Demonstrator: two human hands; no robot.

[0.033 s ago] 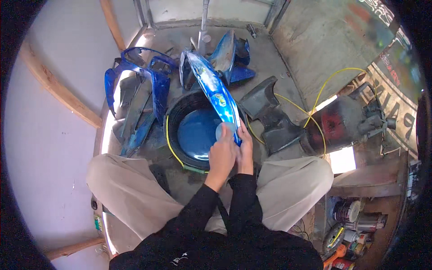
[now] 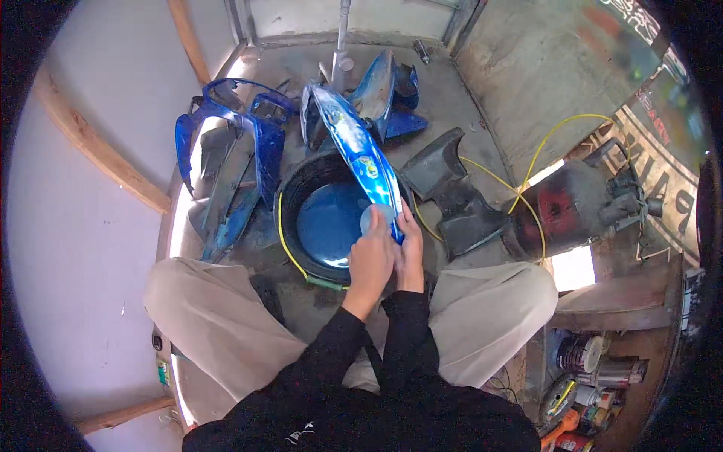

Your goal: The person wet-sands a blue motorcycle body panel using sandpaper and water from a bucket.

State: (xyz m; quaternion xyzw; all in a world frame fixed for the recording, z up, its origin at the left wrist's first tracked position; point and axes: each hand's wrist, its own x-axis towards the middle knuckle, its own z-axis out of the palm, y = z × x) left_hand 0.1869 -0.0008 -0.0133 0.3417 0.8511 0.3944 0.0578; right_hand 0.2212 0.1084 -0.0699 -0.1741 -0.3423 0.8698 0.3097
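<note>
A long, glossy blue motorcycle body panel (image 2: 351, 139) with pale worn patches slants over a black bucket of water (image 2: 282, 215). My right hand (image 2: 410, 248) grips its near end, fingers along the right edge. On the panel's left side, my left hand (image 2: 370, 260) is closed around a pale, bluish, rounded piece (image 2: 367, 219), pressed against the panel close to that end. What this piece is made of I cannot make out. Part of the left palm is hidden by the back of the hand.
Blue fairing parts (image 2: 269, 143) lie left of the bucket, with more panels (image 2: 384, 98) beyond it. Black plastic pieces (image 2: 456, 196) sit on the right, near a compressor tank (image 2: 557, 207) with a yellow hose (image 2: 532, 162). A shelf of cans (image 2: 602, 369) stands lower right.
</note>
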